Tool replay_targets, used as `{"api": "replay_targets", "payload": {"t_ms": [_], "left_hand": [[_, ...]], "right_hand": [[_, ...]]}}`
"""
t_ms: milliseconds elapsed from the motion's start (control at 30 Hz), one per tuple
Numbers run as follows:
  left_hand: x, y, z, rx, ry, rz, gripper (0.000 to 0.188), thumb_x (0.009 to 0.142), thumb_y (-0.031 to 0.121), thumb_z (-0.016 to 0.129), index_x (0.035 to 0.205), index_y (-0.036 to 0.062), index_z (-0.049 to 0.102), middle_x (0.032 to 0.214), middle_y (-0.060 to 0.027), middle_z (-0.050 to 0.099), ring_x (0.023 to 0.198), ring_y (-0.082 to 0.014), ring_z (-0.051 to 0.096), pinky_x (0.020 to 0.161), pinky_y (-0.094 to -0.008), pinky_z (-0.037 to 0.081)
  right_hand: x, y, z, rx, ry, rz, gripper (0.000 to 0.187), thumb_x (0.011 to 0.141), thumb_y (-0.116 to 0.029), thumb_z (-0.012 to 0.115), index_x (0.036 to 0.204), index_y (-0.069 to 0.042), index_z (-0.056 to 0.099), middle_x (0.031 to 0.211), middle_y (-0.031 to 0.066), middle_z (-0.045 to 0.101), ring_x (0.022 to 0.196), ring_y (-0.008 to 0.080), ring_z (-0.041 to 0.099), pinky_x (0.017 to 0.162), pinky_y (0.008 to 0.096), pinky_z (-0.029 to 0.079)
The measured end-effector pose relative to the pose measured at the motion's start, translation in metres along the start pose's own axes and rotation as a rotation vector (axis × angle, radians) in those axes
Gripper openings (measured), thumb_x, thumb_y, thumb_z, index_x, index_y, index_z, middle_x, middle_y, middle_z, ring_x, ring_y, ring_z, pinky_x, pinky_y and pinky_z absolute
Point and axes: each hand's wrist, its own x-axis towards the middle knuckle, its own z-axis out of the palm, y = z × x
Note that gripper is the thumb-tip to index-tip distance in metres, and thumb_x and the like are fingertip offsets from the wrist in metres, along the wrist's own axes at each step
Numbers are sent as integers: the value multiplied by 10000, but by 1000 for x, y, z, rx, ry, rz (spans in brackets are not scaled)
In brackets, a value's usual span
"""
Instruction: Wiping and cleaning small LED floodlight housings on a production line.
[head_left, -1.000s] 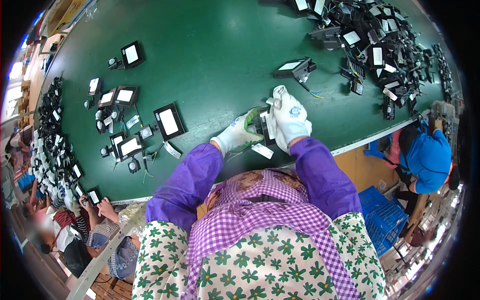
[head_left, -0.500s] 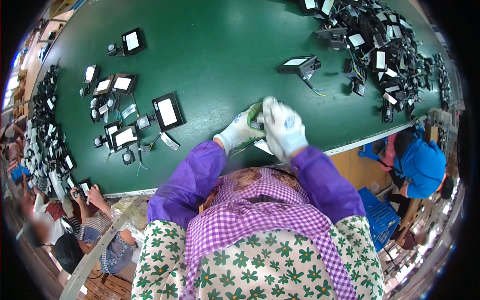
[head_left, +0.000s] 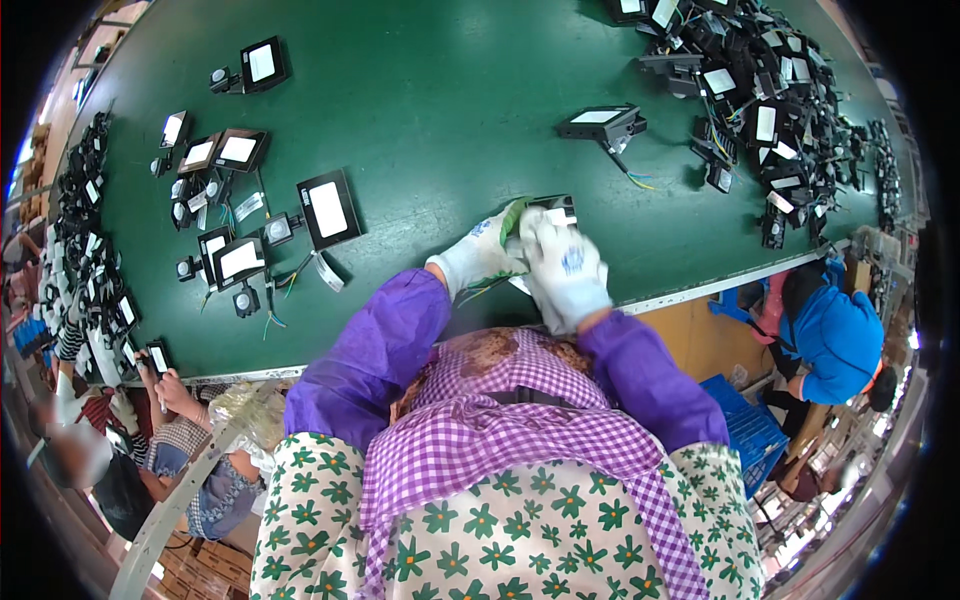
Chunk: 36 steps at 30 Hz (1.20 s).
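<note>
Well left of the hands, the motion-sensor floodlights (head_left: 240, 258) lie partly over one another with wires crossing, so lifting one carelessly could drag its neighbours or tug a lead. The gloved left hand (head_left: 482, 252) grasps a black floodlight (head_left: 562, 206), which is between the two hands near the table's front edge; should that grip slacken under the other hand's push, it could skid, or its glass be scuffed. The gloved right hand (head_left: 562, 268) lies over it, fingers bent and slightly blurred; whether it grips or only presses, I cannot tell. Beyond and right of the hands, a lone floodlight (head_left: 600, 125) trails bare-ended wires (head_left: 638, 180), which a sleeve could catch. As for the surface, the green tabletop (head_left: 430, 100) shines and looks slick; a long heap of lamps (head_left: 85, 220) runs along its far left, and a jumbled pile (head_left: 790, 110) stands far right. In the room, a co-worker's hands (head_left: 170, 390) hold a lamp at lower left; right of the hands are a blue-clad co-worker (head_left: 845, 330) and a blue crate (head_left: 750, 430).
</note>
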Motion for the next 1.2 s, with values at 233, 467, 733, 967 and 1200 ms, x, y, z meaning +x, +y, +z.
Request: {"api": "replay_targets", "payload": {"t_ms": [233,467,733,967,1200], "left_hand": [[-1,9,8,87,84,-141,843,667,58,797,1429,24,437,1248,-100,622,1132,-196,569,1011,-305,442],[1,6,6,50,87,-33,905,661,99,843,1448,22,403,1319,-113,587,1198,-197,558,1026,-313,442],[-1,3,11,211,155,-27,895,667,86,829,1453,31,403,1319,-132,596,1196,-211,563,1031,-344,451],[0,18,12,146,78,-125,907,668,-2,803,1474,60,391,1264,-77,622,1083,-144,583,932,-294,501],[4,15,9,80,22,-123,936,674,40,823,1487,19,360,1295,-96,608,1114,-178,585,984,-316,477]], "right_hand": [[100,44,19,148,38,442,273,972,-283,465,1102,-74,582,992,149,670,940,367,639,844,469,502],[32,25,19,150,18,222,214,944,-245,535,1030,-65,612,891,145,643,857,340,638,767,472,515],[30,17,-12,65,-8,176,352,935,-228,544,1228,-34,533,992,141,640,913,323,631,777,462,505],[-16,52,23,294,35,698,206,931,-240,558,989,-46,595,931,179,662,881,386,641,776,487,497],[22,12,8,224,-81,414,301,919,-281,546,1168,-121,604,1101,143,683,984,329,671,848,454,525]]}}
